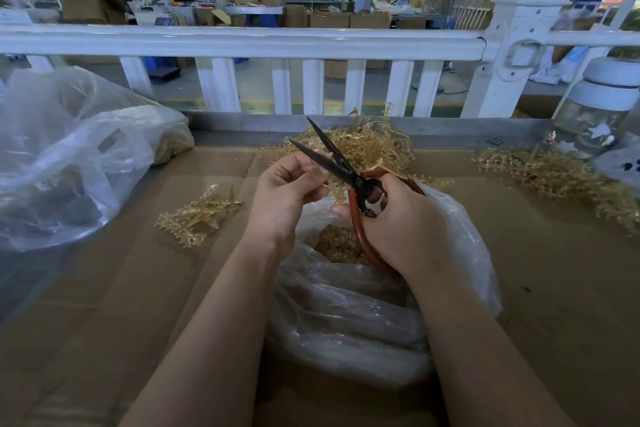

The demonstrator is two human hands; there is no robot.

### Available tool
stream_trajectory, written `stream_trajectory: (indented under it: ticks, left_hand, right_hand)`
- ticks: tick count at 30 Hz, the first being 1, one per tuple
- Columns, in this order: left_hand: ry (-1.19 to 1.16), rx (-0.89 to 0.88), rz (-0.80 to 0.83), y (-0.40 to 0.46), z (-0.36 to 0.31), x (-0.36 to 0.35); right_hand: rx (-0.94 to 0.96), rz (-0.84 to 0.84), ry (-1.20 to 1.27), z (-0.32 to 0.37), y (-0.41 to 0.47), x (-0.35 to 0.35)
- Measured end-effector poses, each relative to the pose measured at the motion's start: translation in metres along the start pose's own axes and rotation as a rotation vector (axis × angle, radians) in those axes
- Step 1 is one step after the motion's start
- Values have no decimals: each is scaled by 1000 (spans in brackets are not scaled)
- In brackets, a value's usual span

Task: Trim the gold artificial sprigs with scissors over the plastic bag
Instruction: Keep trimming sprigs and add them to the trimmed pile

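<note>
Just above the open plastic bag [349, 302] on the cardboard-covered bench [540, 288], we held our work in both hands. Our right hand [398, 229] gripped the scissors [341, 166] by their reddish loop handles, fingers curled round them, with the dark blades parted and pointing up and away from us. Our left hand [287, 191] pinched a gold sprig [337, 189] between thumb and fingertips, just beside the blades near the pivot; we could not tell whether sprig and blade touched. Inside the bag lay a heap of gold trimmings [337, 246]. Behind the scissors sat a pile of sprigs [374, 146], another pile [561, 177] lay to the right, and a few sprigs [197, 215] rested to the left. A second, larger plastic bag [69, 156] stood at the bench's left edge, before a white railing [242, 42].
</note>
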State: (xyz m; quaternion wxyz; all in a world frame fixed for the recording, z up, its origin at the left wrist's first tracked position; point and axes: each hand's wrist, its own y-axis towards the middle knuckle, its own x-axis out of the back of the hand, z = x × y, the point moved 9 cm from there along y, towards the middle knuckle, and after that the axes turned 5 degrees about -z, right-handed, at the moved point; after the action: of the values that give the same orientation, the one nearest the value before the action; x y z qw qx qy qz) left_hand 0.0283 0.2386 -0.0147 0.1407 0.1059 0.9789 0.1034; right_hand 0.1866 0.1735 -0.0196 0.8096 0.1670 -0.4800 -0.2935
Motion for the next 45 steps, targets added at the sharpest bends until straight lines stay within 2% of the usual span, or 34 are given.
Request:
stream_trajectory:
  ticks: [16, 45]
  left_hand:
    - [-26, -42, -21, 1, -3, 0]
    - [-118, -45, 41, 1, -4, -4]
  right_hand:
    - [-7, -59, -126, -4, 4, 3]
    - [33, -90, -9, 0, 2, 3]
